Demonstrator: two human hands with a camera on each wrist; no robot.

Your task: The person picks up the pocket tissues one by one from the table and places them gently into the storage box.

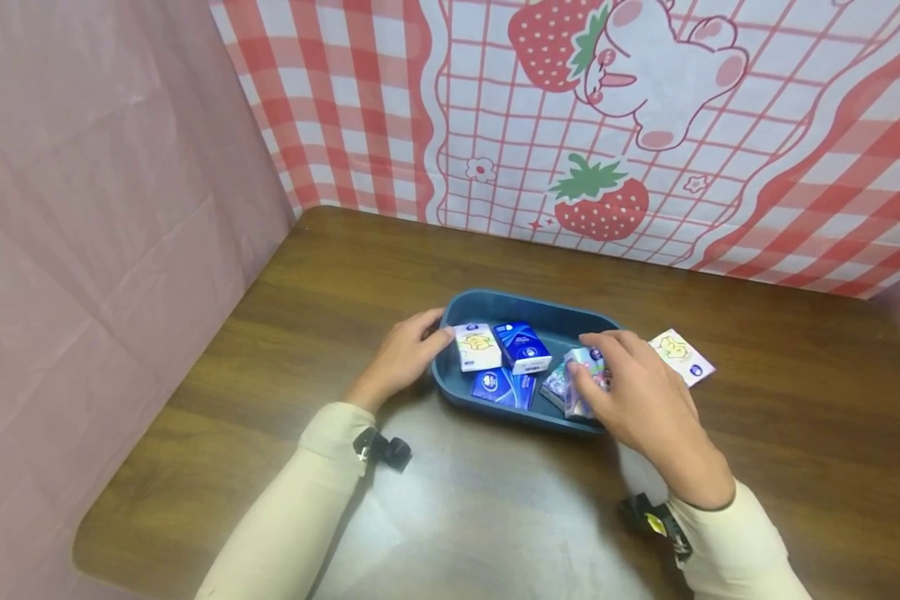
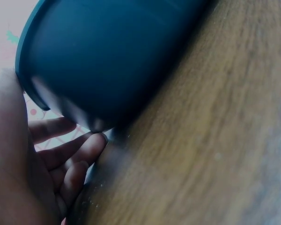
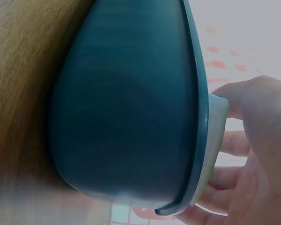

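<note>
A dark teal oblong bin [image 1: 528,304] stands on the table with several small tissue packs inside. My left hand [image 1: 403,357] holds the bin's left end, thumb at the rim and fingers along the outer wall [image 2: 98,56]. Over the bin's right end, my right hand [image 1: 633,392] grips a pastel tissue pack [image 1: 579,392]; its edge [image 3: 218,126] shows above the rim in the right wrist view. Another patterned pack [image 1: 555,386] lies partly beneath it. At the left inside are a white pack with a yellow drawing [image 1: 477,348] and two blue packs, one upper [image 1: 522,346], one lower [image 1: 501,388].
A white tissue pack with a yellow drawing [image 1: 678,354] lies on the wooden table [image 1: 375,258] just right of the bin, partly behind my right hand. A strawberry-print cloth [image 1: 495,125] hangs behind the table, and a pink curtain [image 1: 120,250] hangs on the left.
</note>
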